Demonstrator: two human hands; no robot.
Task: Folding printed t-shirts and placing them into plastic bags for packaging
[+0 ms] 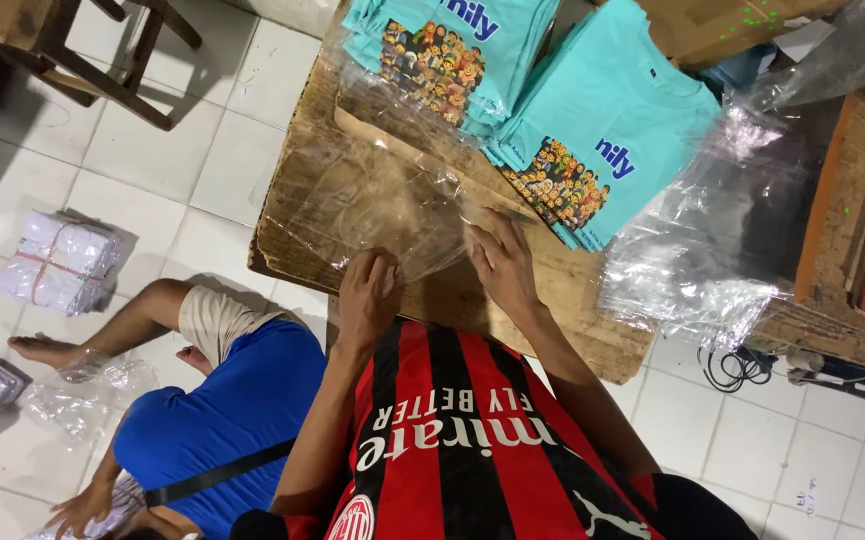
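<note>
bare cardboard sheet [553, 300] lies open to the right of the right hand [501, 262]. ahead, two turquoise t-shirt stacks [593, 120] block the way; a heap of clear plastic bags [713, 240] crowds the right edge.

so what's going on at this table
A person in a red and black striped jersey presses both hands on a clear plastic bag lying on a cardboard-covered table: the left hand at its near edge, the right hand at its right corner. Two stacks of folded turquoise t-shirts sit beyond it. Another person in a blue shirt sits on the tiled floor nearby.
</note>
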